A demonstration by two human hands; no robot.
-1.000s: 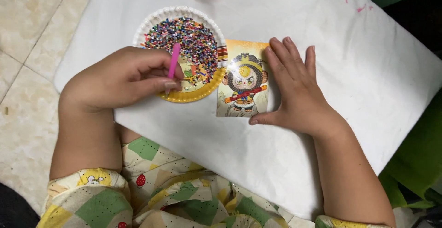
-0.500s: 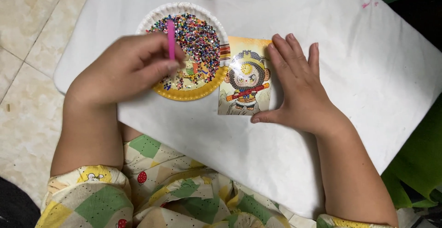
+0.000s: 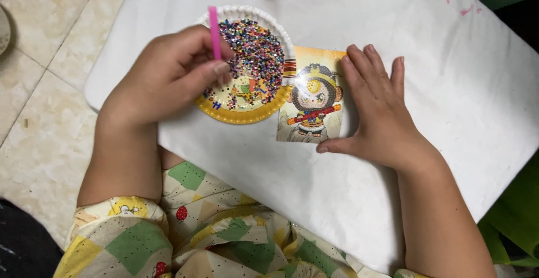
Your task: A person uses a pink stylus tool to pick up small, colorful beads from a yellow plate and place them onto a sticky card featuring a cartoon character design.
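While right hand [image 3: 377, 115] lies flat, fingers spread, pinning picture card [image 3: 312, 95], left hand [image 3: 168, 76] pinching pink stick [image 3: 214, 31] has lifted stick upright over bead plate [image 3: 247, 65]; likely picking beads.

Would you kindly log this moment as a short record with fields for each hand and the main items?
left hand: holds a pink stick in a pinch grip over the plate
right hand: lies flat, palm down, on the right edge of the picture card
paper plate: yellow rim, filled with mixed coloured beads
surface: white table
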